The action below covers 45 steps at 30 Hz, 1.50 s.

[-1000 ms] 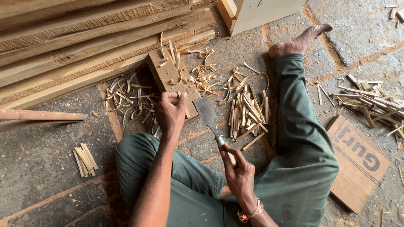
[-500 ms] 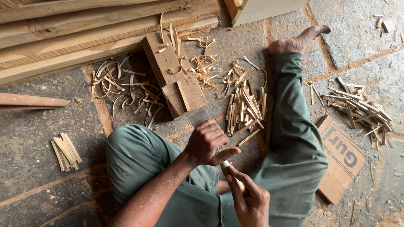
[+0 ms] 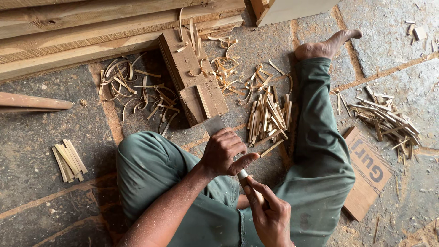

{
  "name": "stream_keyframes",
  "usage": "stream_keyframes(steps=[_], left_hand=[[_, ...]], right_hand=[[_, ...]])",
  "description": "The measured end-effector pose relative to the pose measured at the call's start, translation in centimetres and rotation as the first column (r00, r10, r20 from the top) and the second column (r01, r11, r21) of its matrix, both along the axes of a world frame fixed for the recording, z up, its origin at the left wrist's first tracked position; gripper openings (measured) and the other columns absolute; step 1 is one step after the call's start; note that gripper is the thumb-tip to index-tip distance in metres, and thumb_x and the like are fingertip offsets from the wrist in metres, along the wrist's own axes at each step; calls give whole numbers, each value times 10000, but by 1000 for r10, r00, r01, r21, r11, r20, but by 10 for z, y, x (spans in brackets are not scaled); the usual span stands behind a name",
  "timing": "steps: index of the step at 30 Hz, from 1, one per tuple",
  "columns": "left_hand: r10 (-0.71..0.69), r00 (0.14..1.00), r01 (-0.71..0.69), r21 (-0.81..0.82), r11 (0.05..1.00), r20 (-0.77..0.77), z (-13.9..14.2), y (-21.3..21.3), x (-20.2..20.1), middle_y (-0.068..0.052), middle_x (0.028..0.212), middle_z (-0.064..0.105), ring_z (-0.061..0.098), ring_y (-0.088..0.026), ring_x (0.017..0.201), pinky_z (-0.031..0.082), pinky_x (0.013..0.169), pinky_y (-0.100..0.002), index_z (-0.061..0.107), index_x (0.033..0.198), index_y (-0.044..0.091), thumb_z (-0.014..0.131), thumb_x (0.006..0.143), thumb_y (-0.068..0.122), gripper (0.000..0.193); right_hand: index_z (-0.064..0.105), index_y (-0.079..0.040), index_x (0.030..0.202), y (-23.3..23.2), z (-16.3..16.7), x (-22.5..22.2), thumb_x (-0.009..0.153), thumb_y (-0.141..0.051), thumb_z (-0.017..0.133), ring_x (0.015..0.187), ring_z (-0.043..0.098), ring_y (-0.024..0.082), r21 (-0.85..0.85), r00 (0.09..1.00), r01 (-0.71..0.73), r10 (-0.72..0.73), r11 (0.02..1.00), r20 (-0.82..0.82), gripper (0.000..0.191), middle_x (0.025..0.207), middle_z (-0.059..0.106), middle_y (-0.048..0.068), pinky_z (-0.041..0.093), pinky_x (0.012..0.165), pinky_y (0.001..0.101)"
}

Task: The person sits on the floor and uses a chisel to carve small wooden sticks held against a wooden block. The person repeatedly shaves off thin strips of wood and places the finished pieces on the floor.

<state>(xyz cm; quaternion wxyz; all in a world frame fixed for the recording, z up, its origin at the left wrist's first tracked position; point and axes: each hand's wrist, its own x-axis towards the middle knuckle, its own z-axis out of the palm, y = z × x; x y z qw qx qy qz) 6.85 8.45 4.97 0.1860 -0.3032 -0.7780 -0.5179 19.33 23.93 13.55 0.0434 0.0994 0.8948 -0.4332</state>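
I sit on a stone floor in green trousers. My right hand (image 3: 270, 215) is closed around the handle of a broad-bladed knife (image 3: 213, 124), low in the view over my lap. My left hand (image 3: 224, 153) wraps over the middle of the blade, thumb pointing toward the handle, so only the grey tip shows past my fingers. That tip lies just in front of a worn wooden block (image 3: 192, 77) on the floor. A pile of cut wooden strips (image 3: 270, 114) lies to the right of the block, by my right leg.
Long timber planks (image 3: 91, 32) run along the top left. Curled shavings (image 3: 137, 91) are scattered left of the block. A small bundle of strips (image 3: 67, 159) lies at the left, another heap (image 3: 384, 121) at the right beside a flat cardboard piece (image 3: 369, 171). My bare foot (image 3: 327, 45) reaches top right.
My left hand left the wooden block and came back onto the knife blade. The knife was drawn closer to my lap, with my right hand lower.
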Motion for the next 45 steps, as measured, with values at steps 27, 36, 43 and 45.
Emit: stream_keyframes(steps=[27,36,43,45], left_hand=[[27,989,-4,-161,987,143,-2,0,-5,-191,1091,760,738,-336,1075,489,1109,-526,774,981,33,319,1045,716,823],[14,991,38,-386,922,131,-46,-2,-35,-197,1553,497,453,-351,1478,300,1259,-521,642,1359,72,74,1032,731,930],[79,997,-68,-526,848,-2,-73,-18,-104,-128,1647,324,231,-288,1553,77,1264,-532,538,1495,154,66,1003,729,892],[108,994,-84,-488,869,20,-72,-19,-103,-139,1649,341,273,-283,1554,111,1284,-533,527,1492,168,54,999,728,883]], right_hand=[[762,-23,1096,-9,-3,2,907,-77,712,475,465,14,-34,998,25,-23,999,52,202,529,613,38,364,418,241],[724,-36,997,-22,-31,-17,952,-105,682,396,497,18,-53,1000,-18,18,998,-2,93,453,561,30,325,345,268],[723,-52,997,-47,-51,-78,996,-143,664,372,388,53,57,979,-100,108,993,-172,108,477,521,36,263,349,300],[737,-61,1018,-45,-51,-73,985,-149,666,361,400,53,47,989,-80,85,996,-122,118,452,557,31,242,349,312]])
